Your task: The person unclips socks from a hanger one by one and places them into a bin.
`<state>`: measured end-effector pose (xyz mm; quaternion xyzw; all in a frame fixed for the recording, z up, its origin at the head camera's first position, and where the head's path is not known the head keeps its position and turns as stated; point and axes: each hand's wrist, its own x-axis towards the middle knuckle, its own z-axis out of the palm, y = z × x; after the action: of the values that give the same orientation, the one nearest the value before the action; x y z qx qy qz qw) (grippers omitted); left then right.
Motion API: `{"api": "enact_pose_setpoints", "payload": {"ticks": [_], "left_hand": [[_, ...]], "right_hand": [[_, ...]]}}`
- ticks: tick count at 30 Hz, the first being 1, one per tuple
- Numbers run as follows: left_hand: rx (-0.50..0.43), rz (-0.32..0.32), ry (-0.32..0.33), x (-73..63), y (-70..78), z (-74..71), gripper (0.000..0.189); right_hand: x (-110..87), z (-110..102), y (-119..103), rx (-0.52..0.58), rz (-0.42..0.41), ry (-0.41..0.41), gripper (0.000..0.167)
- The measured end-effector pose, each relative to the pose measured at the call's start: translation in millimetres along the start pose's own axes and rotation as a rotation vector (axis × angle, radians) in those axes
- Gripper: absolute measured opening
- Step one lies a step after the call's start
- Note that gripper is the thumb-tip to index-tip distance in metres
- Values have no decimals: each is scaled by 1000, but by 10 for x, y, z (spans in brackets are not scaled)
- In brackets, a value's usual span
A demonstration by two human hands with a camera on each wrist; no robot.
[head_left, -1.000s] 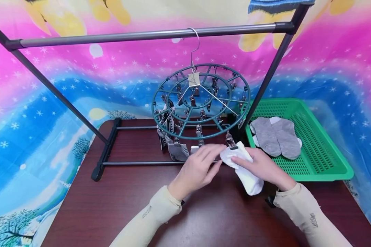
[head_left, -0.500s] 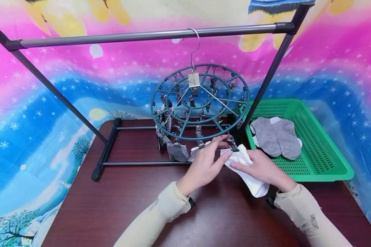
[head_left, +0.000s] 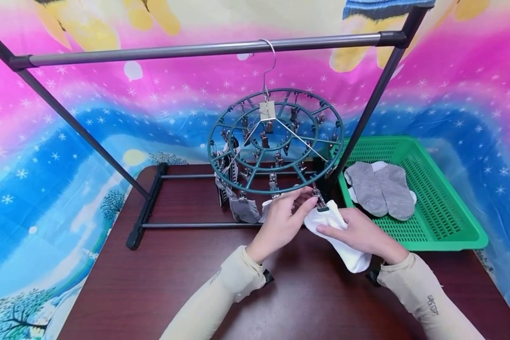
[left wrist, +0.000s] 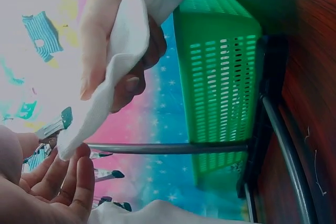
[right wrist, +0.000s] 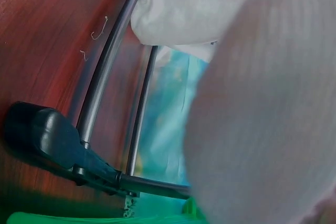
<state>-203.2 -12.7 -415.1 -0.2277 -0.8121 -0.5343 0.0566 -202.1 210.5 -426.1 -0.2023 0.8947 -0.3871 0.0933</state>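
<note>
A white sock [head_left: 344,248] is in my right hand [head_left: 363,231], thumb on top and fingers beneath. My left hand [head_left: 280,217] pinches the handles of a metal clip [head_left: 320,200] between thumb and fingers. That clip hangs from the round green hanger [head_left: 261,191], and its tips are at the sock's upper edge. In the left wrist view the clip [left wrist: 59,124] lies against the sock [left wrist: 126,45]; whether it bites the fabric is hard to tell. Close by, a grey sock [head_left: 244,210] and another white sock, partly behind my left hand, hang from other clips.
A dark metal rack [head_left: 195,49] holds the hanger by its hook. A black-and-white sock [head_left: 233,171] hangs at the hanger's left. On the right, a green basket [head_left: 450,245] contains grey socks [head_left: 382,191]. The rack's lower bars [head_left: 204,225] run just above the brown table [head_left: 153,283].
My left hand has shifted right, from beside the sock's edge to the clip, and its fingers have closed on the handles. The sock in my right hand has moved slightly down and right.
</note>
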Motion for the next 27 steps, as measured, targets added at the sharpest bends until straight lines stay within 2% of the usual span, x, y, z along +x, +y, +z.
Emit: {"api": "enact_pose_setpoints", "payload": {"ticks": [6,12,19,27], "left_hand": [[-24,-19,-24,20,18,7,45],[-51,-32,-11,34,34,18,43],[-61,-22,3,40,71,27,36],[-59,6,31,18,14,41,33]], "right_hand": [[-1,-17,9,12,21,-25,30],[5,-22,7,14,16,-38,30],[5,-28,2,28,19,-47,28],[2,-19,5,14,16,-51,30]]}}
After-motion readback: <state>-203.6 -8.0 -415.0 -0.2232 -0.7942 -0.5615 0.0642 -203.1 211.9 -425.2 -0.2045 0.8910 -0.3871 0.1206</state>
